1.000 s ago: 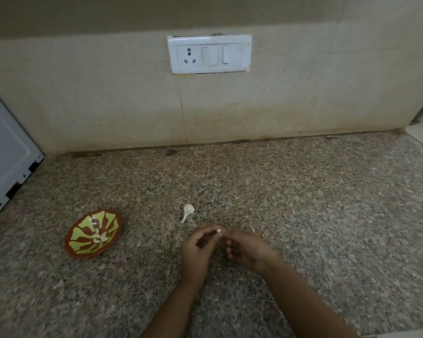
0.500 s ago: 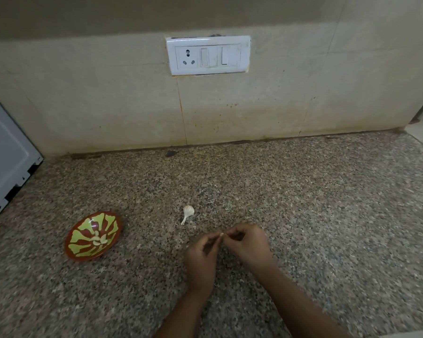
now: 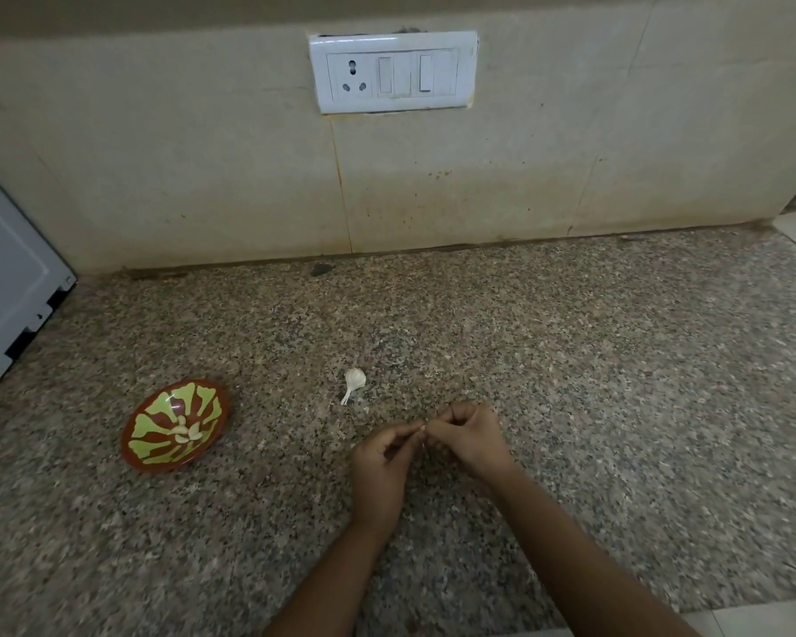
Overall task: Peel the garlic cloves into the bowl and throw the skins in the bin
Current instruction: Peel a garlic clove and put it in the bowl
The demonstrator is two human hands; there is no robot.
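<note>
1. A speckled granite table [image 3: 570, 360] runs up to a stained tiled wall. A white switch-and-socket plate [image 3: 394, 72] is at twelve o'clock, and the corner of a white appliance [image 3: 10, 287] is at nine.
2. The left hand [image 3: 380, 457] and right hand [image 3: 472, 441] meet low over the table. Both have curled fingers pinching one small garlic clove [image 3: 424, 425], of which only a white speck shows.
3. The step in hand looks like stripping this clove's skin. How much has come off is too small to tell.
4. A red-and-green patterned bowl [image 3: 157, 457] sits at nine o'clock from the hands, well apart, with a few peeled cloves [image 3: 185, 433] inside.
5. An unpeeled garlic piece [image 3: 354, 379] with its stalk lies at eleven o'clock, near the hands.
6. Next, the bare clove would need carrying left to the bowl. The skin needs the bin, which is out of view.
</note>
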